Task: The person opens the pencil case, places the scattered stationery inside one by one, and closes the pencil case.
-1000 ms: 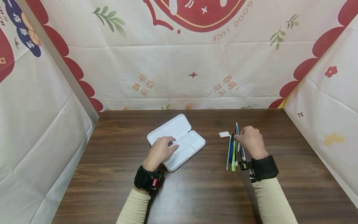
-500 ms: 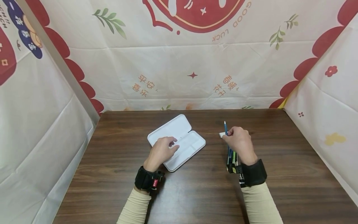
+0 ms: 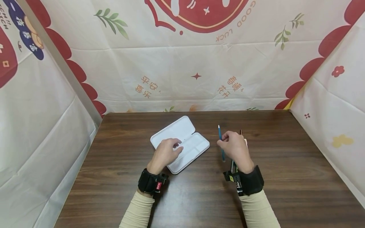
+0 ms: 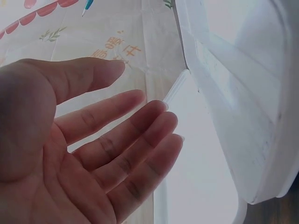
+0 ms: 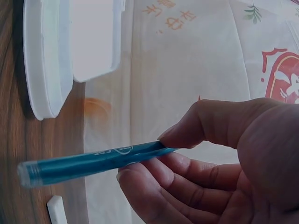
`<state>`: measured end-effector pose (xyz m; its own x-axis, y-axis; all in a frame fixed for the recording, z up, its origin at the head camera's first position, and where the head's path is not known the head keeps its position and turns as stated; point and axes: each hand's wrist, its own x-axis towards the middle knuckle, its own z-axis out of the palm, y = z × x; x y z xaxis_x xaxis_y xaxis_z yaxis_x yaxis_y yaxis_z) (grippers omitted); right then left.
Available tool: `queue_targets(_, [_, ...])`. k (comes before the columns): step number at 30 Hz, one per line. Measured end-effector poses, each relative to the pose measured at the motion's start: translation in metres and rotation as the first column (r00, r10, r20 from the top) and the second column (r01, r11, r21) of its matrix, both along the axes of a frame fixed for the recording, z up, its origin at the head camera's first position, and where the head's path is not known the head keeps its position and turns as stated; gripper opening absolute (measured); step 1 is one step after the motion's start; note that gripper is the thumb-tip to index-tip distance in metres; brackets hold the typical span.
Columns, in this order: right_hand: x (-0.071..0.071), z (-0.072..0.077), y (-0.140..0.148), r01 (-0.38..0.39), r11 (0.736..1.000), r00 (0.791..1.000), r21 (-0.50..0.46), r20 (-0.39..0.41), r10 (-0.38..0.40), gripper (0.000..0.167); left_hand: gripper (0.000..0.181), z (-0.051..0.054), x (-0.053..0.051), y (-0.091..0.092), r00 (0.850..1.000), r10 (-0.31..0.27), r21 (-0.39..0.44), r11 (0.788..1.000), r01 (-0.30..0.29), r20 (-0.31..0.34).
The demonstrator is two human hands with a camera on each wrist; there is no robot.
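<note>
The pen [image 3: 220, 133] is between the case [image 3: 171, 129] and the other pens [image 3: 232, 165], apparently clear of the worktop [image 3: 196, 193]. The thumb and fingers of the right hand [image 3: 235, 146] pinch it near its middle, so a glancing knock could make it swivel or slip out. Its clear end juts well past the fingers and could catch the case's rim if brought over too low. The left hand [image 3: 166, 153] hangs over the case, thumb and fingers apart and holding nothing; it could get in the pen's way there. Whether it touches the case I cannot tell; if it does, a careless push could slide the case along. The black wristband [image 3: 252, 180] sits over the other pens and, if dropped low, could brush them and set them rolling.

Compared with half a second ago, the right hand and the pen are further left, nearer the case. The eraser [image 5: 57, 210], then partly visible from the head, is now hidden there and shows only in the right wrist view. The left hand and the open case are practically where they were.
</note>
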<state>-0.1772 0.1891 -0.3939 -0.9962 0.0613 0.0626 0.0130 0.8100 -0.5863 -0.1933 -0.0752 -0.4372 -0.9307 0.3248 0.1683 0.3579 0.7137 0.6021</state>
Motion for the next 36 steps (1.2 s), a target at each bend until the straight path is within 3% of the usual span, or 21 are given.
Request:
queue_targets(8, [0.003,-0.007,-0.009,-0.026,0.999,0.999,-0.045,-0.042,0.024,0.012,0.026,0.0,0.002,0.002,1.0,-0.015,0.016,1.0,0.015,0.014])
queue_targets(15, [0.004,-0.009,-0.018,-0.049,0.996,0.997,-0.07,-0.064,0.044,0.012,0.025,0.001,0.003,0.003,0.998,-0.058,0.051,0.997,0.059,-0.018])
queue_targets(24, [0.002,-0.016,-0.027,-0.1,0.99,0.992,-0.102,-0.081,0.092,0.012,0.021,0.003,0.004,0.008,0.991,-0.13,0.156,0.979,0.133,-0.031])
queue_targets(36, [0.0,-0.02,-0.036,-0.152,0.979,0.988,-0.134,-0.054,0.146,0.011,0.017,0.008,0.007,0.013,0.99,-0.141,0.2,0.969,0.144,-0.025])
